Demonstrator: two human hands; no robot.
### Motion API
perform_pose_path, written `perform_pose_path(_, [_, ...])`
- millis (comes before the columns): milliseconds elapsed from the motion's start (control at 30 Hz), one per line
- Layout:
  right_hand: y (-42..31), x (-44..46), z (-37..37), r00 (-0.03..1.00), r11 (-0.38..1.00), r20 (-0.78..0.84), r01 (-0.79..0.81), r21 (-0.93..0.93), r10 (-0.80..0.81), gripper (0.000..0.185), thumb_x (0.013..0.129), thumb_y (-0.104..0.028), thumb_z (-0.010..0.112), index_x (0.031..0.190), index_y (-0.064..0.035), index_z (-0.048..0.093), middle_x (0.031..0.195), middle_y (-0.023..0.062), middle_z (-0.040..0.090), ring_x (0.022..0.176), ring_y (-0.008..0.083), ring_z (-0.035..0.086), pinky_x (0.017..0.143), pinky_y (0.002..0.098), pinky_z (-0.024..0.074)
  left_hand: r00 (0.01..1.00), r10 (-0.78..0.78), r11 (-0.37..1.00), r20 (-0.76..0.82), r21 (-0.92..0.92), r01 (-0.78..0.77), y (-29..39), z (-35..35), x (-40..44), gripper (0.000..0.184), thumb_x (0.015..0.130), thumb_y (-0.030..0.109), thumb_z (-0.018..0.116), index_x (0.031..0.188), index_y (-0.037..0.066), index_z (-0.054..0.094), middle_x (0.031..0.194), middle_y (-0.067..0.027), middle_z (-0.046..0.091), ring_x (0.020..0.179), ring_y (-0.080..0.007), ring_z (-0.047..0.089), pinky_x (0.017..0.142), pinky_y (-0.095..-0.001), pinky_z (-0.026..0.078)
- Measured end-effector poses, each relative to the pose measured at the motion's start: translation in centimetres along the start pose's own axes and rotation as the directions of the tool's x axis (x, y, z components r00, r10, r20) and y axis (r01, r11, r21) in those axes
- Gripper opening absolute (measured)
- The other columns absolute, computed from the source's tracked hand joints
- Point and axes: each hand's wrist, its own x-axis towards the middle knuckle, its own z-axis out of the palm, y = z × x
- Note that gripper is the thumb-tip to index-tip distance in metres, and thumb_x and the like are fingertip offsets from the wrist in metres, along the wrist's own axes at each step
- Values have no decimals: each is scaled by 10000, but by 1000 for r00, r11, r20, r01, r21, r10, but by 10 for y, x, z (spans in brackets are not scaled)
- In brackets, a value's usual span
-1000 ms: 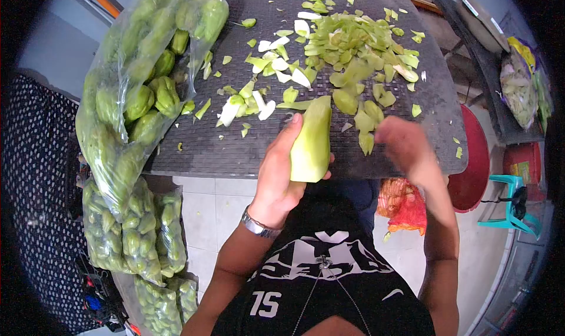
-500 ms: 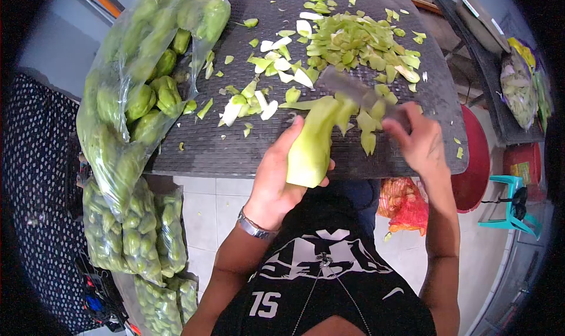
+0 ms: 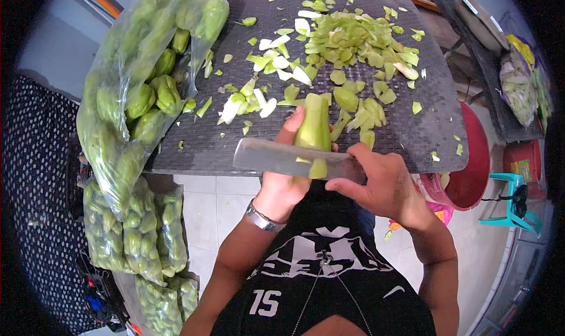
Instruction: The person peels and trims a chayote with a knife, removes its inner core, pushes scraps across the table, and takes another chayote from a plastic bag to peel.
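Observation:
My left hand (image 3: pixel 285 186) is wrapped around a pale green, peeled chayote (image 3: pixel 313 124) at the near edge of the table. In my right hand (image 3: pixel 385 183) is a broad-bladed knife (image 3: pixel 268 156), its handle mostly hidden by the fingers. The blade lies across the chayote's near end, pointing left over my left hand, and a bit of green peel (image 3: pixel 318 169) clings to it. Beyond the chayote, thin peelings (image 3: pixel 368 115) are scattered, and a larger heap of peelings (image 3: pixel 353 38) sits farther back.
A clear plastic bag (image 3: pixel 103 118) of whole chayotes covers the table's left side. More filled bags (image 3: pixel 120 230) stand below it. Whitish cut pieces (image 3: pixel 268 107) lie on the dark woven tabletop (image 3: pixel 200 150). To the right are a red tub (image 3: pixel 474 159) and a turquoise stool (image 3: pixel 511 203).
The knife has come back from beyond the chayote to its near end, blade now pointing left. Loose peelings have dropped onto the table. My left hand has tipped the chayote more upright in view.

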Motion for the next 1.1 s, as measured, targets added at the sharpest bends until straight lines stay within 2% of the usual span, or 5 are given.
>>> perform_pose_path(400, [52, 20, -8, 981, 993, -156, -114, 10, 114, 526, 933, -554, 682, 982, -37, 598, 658, 229, 612, 621, 403, 686, 532, 476, 499, 997, -18, 994, 73, 112, 10, -1, 4, -15, 560, 1046, 549, 469, 1290, 55, 569, 1042, -109, 663, 766, -240, 681, 577, -349, 556])
perform_pose_path(533, [83, 34, -39, 774, 618, 339, -632, 467, 535, 499, 1056, -493, 517, 963, -10, 604, 593, 131, 583, 508, 229, 584, 493, 424, 473, 991, -53, 998, 126, 28, 50, 4, -2, -11, 549, 1048, 545, 447, 1347, 100, 565, 1046, -94, 667, 818, -238, 684, 575, -367, 545])
perform_pose_path(600, [69, 32, -47, 779, 553, 409, -625, 551, 474, 479, 1041, -467, 556, 949, 0, 605, 616, 120, 608, 523, 244, 608, 513, 402, 499, 996, -64, 998, 62, 3, 64, 8, -2, -6, 548, 1044, 550, 449, 1351, 114, 575, 1066, -90, 677, 850, -237, 689, 616, -377, 555])
perform_pose_path(700, [53, 9, -13, 998, 982, 25, 49, 185, -55, 466, 957, -465, 683, 940, -6, 603, 678, 181, 645, 599, 358, 679, 559, 431, 544, 1000, -21, 998, -2, -54, 21, 3, 1, -8, 520, 1034, 529, 499, 1302, 96, 607, 1053, -84, 687, 871, -234, 688, 678, -399, 570])
perform_pose_path(1100, [31, 10, -14, 999, 996, -33, 35, -79, -37, 585, 845, -590, 752, 977, -45, 586, 730, 210, 674, 706, 437, 698, 585, 503, 546, 993, -22, 992, 115, -121, 37, -11, -13, -11, 513, 1023, 532, 523, 1270, 93, 621, 1085, -108, 693, 923, -292, 685, 642, -411, 563])
